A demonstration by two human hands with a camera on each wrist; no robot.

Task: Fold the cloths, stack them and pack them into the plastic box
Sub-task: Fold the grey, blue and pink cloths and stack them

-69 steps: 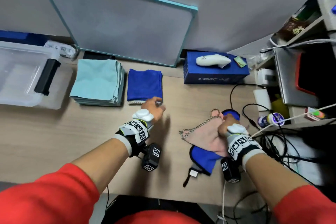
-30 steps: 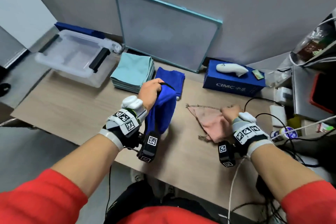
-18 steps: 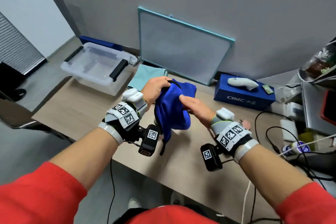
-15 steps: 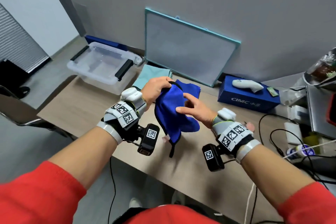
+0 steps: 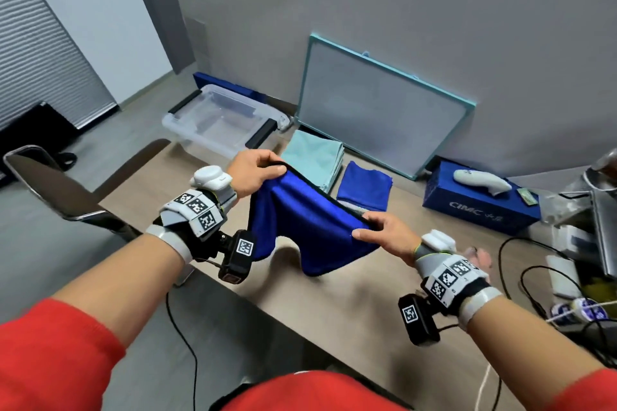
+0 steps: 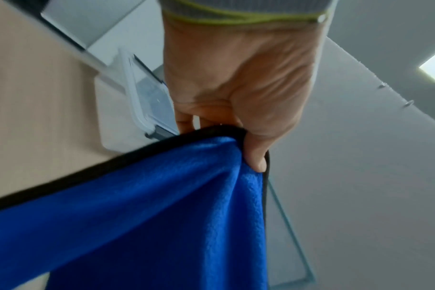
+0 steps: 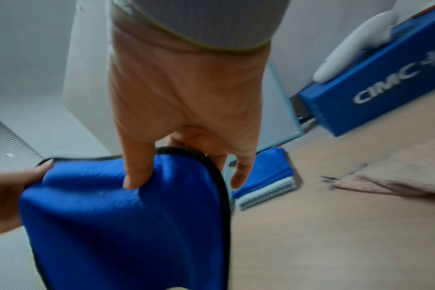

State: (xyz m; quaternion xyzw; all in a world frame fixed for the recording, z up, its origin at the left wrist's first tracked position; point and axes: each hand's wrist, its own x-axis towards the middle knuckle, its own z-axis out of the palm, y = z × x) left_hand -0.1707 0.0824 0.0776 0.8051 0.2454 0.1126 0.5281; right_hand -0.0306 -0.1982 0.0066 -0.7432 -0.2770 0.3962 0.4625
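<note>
A blue cloth with a black hem point(image 5: 300, 220) hangs in the air above the wooden table point(image 5: 350, 297), stretched between both hands. My left hand point(image 5: 255, 170) pinches one top corner point(image 6: 236, 141). My right hand point(image 5: 380, 232) pinches the other top corner point(image 7: 176, 170). The rest of the cloth point(image 6: 142, 215) droops below the hem. Farther back on the table lie a folded blue cloth point(image 5: 365, 187) and a stack of folded teal cloths point(image 5: 314, 158). The clear plastic box point(image 5: 220, 122) with black handles stands open at the back left. A pink cloth point(image 7: 395, 176) lies unfolded to the right.
A framed white board point(image 5: 380, 110) leans on the wall behind the cloths. A blue carton point(image 5: 477, 207) with a white device on it sits at the back right. Cables point(image 5: 534, 277) and clutter fill the right side. A chair point(image 5: 56, 190) stands left of the table.
The left hand lifted the blue cloth off the table. The right hand left the pink cloth, took the blue cloth's other corner, and both hands drew it out wide.
</note>
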